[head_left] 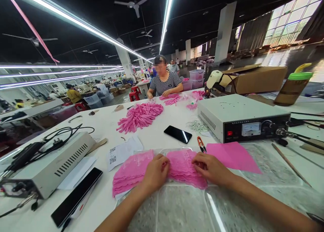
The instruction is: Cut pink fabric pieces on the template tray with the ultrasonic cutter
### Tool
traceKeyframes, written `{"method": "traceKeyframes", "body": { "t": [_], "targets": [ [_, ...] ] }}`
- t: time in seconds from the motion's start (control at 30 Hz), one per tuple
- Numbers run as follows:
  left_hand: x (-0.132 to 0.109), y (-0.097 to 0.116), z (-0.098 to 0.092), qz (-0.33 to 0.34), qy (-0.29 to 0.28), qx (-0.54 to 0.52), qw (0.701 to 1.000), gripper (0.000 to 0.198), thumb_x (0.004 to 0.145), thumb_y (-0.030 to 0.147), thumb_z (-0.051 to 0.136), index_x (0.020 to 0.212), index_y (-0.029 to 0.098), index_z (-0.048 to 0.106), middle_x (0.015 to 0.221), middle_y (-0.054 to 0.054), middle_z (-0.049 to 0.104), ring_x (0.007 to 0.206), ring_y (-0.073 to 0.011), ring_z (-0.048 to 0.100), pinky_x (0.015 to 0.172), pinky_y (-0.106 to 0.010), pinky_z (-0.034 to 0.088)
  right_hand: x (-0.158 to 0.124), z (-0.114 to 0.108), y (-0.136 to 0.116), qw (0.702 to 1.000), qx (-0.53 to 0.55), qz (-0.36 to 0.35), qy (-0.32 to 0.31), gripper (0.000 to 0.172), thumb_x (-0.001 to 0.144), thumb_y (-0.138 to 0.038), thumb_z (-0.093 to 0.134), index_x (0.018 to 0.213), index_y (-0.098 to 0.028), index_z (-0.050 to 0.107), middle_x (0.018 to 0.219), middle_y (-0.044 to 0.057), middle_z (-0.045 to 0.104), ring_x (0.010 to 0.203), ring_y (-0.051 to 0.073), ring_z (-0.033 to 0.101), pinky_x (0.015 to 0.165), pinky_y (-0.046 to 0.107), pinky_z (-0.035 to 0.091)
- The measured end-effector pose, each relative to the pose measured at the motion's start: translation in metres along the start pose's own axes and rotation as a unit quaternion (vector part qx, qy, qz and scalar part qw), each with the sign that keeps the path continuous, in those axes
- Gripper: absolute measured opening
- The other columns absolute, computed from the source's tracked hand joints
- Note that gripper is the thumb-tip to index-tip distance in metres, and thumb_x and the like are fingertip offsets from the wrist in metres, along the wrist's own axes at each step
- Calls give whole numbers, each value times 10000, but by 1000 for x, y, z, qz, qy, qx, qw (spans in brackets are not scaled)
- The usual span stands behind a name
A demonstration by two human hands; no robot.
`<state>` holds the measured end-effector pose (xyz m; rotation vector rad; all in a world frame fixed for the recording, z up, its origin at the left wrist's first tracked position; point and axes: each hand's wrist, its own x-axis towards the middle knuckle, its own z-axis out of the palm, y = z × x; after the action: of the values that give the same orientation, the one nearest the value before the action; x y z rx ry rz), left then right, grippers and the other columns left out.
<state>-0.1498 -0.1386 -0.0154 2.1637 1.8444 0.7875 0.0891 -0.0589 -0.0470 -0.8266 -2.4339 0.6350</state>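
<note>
Works at a white counter (106, 119) with a pale metal box (243, 110) to the right, marked on its front in characters too small to read surely. Beside the left pink stack (133, 173), seems to be handling layers of the right pink stack (184, 168), set between both hands. Bends the left hand (157, 171) at its left edge, the right hand (212, 166) at its right, with curled fingers; cannot tell whether clamped on any layer. Probably calls for a light, separating pinch. Shows two QR codes (112, 151) on a white paper (128, 149), no legible brand on the black phone (178, 134).
</note>
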Motion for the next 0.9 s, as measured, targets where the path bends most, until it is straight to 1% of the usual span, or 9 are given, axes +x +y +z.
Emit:
{"method": "traceKeyframes", "body": {
  "t": [0.07,0.13,0.2,0.27,0.33,0.43,0.57,0.77,0.9],
  "targets": [
    [-1,1,0,-22,18,-12,1000,191,831,149,452,804,180,638,815,-37,639,748,-166,610,680,-263,470,-1,0,-2,1000,-6,-17,-6,292,832,-84,488,1028,-221,655,972,66,615,795,180,597,691,297,468],
    [-2,1,1,-41,34,-25,998,194,825,162,434,806,176,627,778,-31,645,701,-162,605,641,-255,459,0,1,-3,999,-16,-36,-18,362,788,-25,516,1038,-241,664,1072,66,602,889,197,598,745,318,471],
    [-2,0,2,-61,48,-41,996,197,825,186,421,814,171,617,735,-23,646,653,-156,602,600,-245,447,1,3,-4,998,-21,-47,-27,256,810,-38,557,963,-211,668,1081,60,602,913,197,593,767,334,480],
    [-4,-2,2,-77,56,-56,994,198,824,216,422,810,168,613,693,-15,639,617,-153,598,564,-234,433,2,3,-4,998,-21,-50,-28,60,883,-138,593,898,-169,641,1031,49,613,874,177,593,761,336,498],
    [-8,-3,2,-89,59,-67,992,193,817,236,434,799,170,615,668,-7,634,600,-150,595,547,-226,422,2,0,-4,998,-16,-49,-24,94,924,-219,587,863,-150,610,972,38,617,806,155,590,727,322,509],
    [-21,-3,-2,-104,58,-75,990,188,809,243,449,809,176,626,663,0,639,593,-145,590,545,-223,418,-2,-9,-10,998,-7,-53,-21,116,911,-164,525,813,-170,585,947,53,617,749,147,581,681,293,499],
    [-53,-3,-12,-118,45,-73,989,194,803,232,453,839,186,638,674,-1,645,605,-152,588,565,-238,432,-16,-14,-33,995,10,-80,-51,135,882,-157,481,774,-202,548,965,65,620,754,167,589,637,281,489],
    [-116,-1,-28,-150,17,-44,988,171,811,213,457,756,199,618,663,-2,633,572,-148,565,544,-243,421,-45,9,-78,975,47,-157,-147,182,896,-118,444,810,-214,572,979,64,644,846,187,622,699,290,498],
    [-147,-1,-31,-153,11,-11,988,217,861,203,422,864,213,640,776,-25,660,647,-167,617,563,-257,465,-54,11,-103,959,82,-165,-216,180,863,-97,484,854,-220,614,964,59,650,865,185,629,738,279,511]
  ]
}}
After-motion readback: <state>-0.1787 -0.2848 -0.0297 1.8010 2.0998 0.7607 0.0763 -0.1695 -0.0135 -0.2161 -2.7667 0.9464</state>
